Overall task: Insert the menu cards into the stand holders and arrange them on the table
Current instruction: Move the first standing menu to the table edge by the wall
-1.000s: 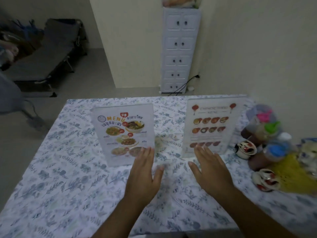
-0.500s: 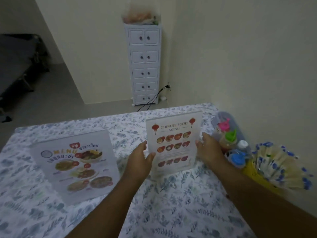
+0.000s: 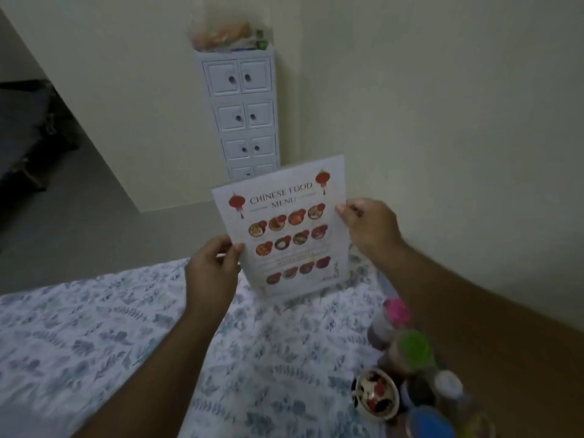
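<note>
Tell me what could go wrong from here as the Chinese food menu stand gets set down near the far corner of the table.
1. The Chinese food menu stand is tilted, held only by its side edges by the left hand and right hand; it may slip or topple when released.
2. It sits close to the table far edge and could be pushed off.
3. The right forearm passes right beside the capped bottles and could knock them.

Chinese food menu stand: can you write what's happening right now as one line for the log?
item: Chinese food menu stand | left hand: gripping left edge | right hand: gripping right edge | place: far end of floral tablecloth
</note>
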Available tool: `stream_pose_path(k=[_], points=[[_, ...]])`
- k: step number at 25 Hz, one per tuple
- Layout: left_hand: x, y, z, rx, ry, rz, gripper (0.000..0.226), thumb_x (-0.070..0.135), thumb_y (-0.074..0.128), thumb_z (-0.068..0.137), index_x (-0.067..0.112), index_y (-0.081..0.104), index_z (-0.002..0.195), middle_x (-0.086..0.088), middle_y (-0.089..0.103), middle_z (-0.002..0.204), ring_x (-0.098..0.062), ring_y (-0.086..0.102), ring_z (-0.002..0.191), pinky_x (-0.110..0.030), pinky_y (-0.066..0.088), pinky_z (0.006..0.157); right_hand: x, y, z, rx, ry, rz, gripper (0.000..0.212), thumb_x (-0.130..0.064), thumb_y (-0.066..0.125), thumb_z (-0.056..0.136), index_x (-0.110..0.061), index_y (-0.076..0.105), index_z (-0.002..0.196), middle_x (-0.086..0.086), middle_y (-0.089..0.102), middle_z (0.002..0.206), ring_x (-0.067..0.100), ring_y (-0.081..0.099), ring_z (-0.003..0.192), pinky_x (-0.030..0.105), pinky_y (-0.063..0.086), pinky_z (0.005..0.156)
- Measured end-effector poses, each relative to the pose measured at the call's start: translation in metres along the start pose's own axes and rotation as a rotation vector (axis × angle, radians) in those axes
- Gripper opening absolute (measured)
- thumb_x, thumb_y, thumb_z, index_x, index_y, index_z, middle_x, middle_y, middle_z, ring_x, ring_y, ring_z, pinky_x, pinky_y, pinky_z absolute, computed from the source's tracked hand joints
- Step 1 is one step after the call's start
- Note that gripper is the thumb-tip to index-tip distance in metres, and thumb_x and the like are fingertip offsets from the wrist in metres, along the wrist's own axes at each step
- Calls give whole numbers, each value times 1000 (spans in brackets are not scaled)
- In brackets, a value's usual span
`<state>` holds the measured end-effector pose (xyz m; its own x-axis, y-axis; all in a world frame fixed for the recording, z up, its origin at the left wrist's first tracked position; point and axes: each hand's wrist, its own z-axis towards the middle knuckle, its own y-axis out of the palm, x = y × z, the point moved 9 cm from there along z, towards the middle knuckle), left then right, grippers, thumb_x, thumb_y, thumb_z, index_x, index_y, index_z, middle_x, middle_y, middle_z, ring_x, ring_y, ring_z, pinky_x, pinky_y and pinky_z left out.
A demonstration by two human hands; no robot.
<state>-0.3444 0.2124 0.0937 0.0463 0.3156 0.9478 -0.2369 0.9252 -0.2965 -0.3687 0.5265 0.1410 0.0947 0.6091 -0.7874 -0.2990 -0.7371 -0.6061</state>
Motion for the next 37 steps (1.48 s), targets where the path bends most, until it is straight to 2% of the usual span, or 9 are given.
stream_pose_path(k=[6,9,15,18,21,25,31,34,37], points=[[2,131,73,-107,-2,-97,26,20,67,98,44,75,89,15,79,97,-16,77,94,-47,65,82,75,-37,99,114,-55,-34,26,-31,55,101,-12,67,87,-5,67,78,-3,58,66,2,40,50],[-12,169,92,-132,-3,-93,25,19,67,97,42,74,90,13,80,98,-16,77,94,-48,65,83,114,-34,119,151,-31,-10,26,-31,55,101,-10,67,91,-2,71,85,9,66,72,5,45,55],[-38,204,100,-136,-12,-33,18,23,67,98,38,76,100,20,80,98,-5,77,92,-42,65,84,161,-14,137,181,32,-1,30,-30,52,103,-5,63,91,1,71,85,19,70,76,27,58,60],[-35,204,101,-119,26,30,18,26,65,99,41,74,104,29,77,93,0,75,90,-34,64,81,164,-9,136,190,25,1,29,-29,51,103,-4,64,96,5,74,91,21,72,80,38,63,68],[-31,204,101,-112,28,80,15,26,65,99,33,75,107,24,76,93,-3,75,89,-34,64,81,162,-8,136,177,38,-3,28,-28,52,103,-2,64,102,8,75,97,25,72,86,41,63,72],[-16,197,102,-151,32,166,20,28,65,99,21,76,114,18,75,94,-1,72,89,-38,63,87,157,-2,133,24,138,-3,24,-25,57,100,-10,61,118,6,74,113,27,73,99,32,61,70],[26,155,78,-222,117,359,47,41,55,102,17,63,141,-4,68,141,-23,61,131,-39,46,107,106,-6,85,-160,140,-200,45,-37,53,100,-19,49,141,5,63,136,20,63,105,21,45,72],[44,115,39,-280,195,484,55,45,47,104,16,51,151,-7,57,153,-26,50,141,-34,37,110,57,-3,32,-164,50,-345,52,-47,48,98,-21,48,143,3,58,142,26,57,123,39,47,100],[44,53,-14,-320,238,573,57,46,41,105,15,42,154,-11,50,157,-28,44,144,-34,35,110,-1,15,-42,-198,-64,-480,50,-50,48,97,-22,49,139,2,61,134,26,59,119,46,50,99]])
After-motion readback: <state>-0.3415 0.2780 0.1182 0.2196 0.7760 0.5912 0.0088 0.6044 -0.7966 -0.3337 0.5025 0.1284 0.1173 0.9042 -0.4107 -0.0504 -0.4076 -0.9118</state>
